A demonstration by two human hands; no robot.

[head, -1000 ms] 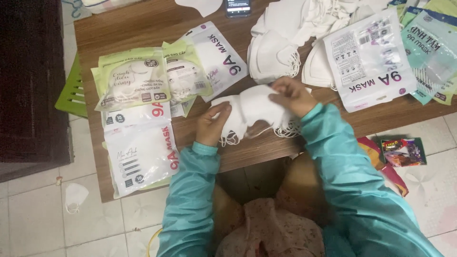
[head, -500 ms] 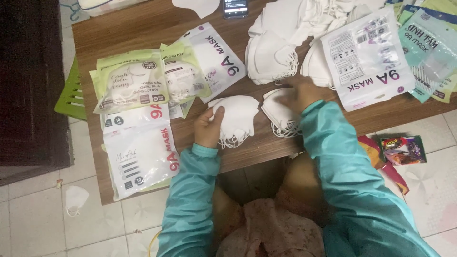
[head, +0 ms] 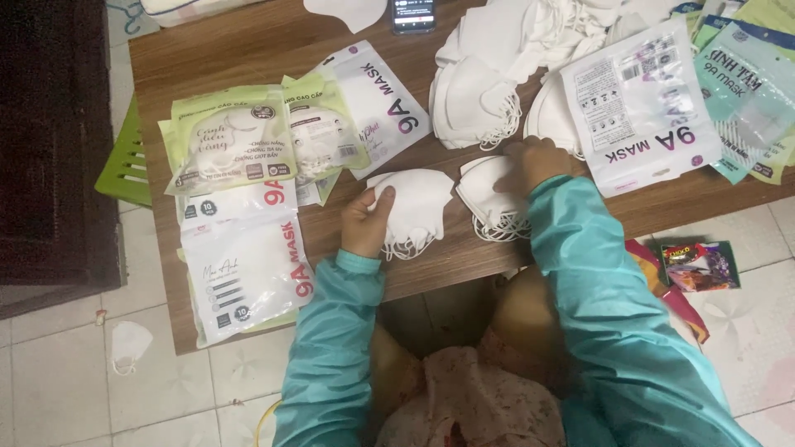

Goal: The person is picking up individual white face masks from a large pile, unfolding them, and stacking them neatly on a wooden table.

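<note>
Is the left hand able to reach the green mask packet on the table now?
Probably yes, once freed: the left hand holds a white mask stack, and bare table plus flat packets lie before the green packet.

Two small stacks of white folded face masks lie side by side, just apart, near the table's front edge. The left stack (head: 414,207) and the right stack (head: 490,197) both trail thin ear loops toward that edge.
</note>
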